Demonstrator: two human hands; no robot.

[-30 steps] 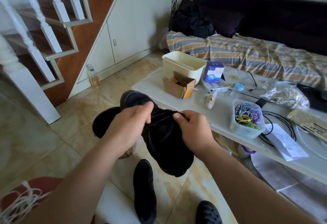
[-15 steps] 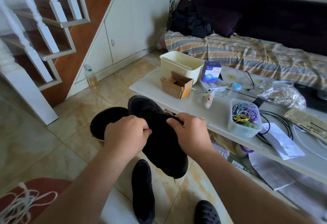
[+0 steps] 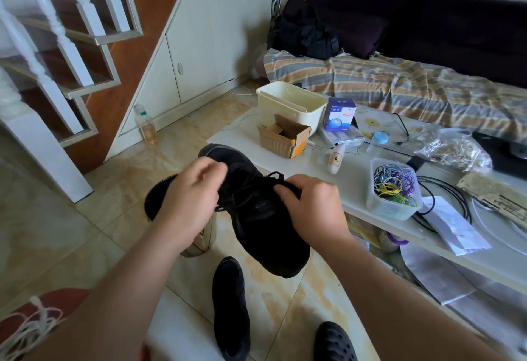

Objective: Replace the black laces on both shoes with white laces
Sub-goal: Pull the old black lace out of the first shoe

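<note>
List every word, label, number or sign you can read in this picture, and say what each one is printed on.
"口" in red: one character among several on the front of the blue and white box on the table; the rest is too blurred to read.
A dark mark like "文" on the white tube: uncertain.
Print on the patterned card at the right: too small to read.
No text shows on the cardboard box or the held black shoe.

Both hands hold a black shoe (image 3: 265,218) above the floor, the left hand (image 3: 191,198) and right hand (image 3: 310,206) pinching its black lace (image 3: 275,176). A second shoe (image 3: 231,306) lies on the floor below, a white table (image 3: 356,198) to the right, white laces (image 3: 25,329) at lower left.
</note>
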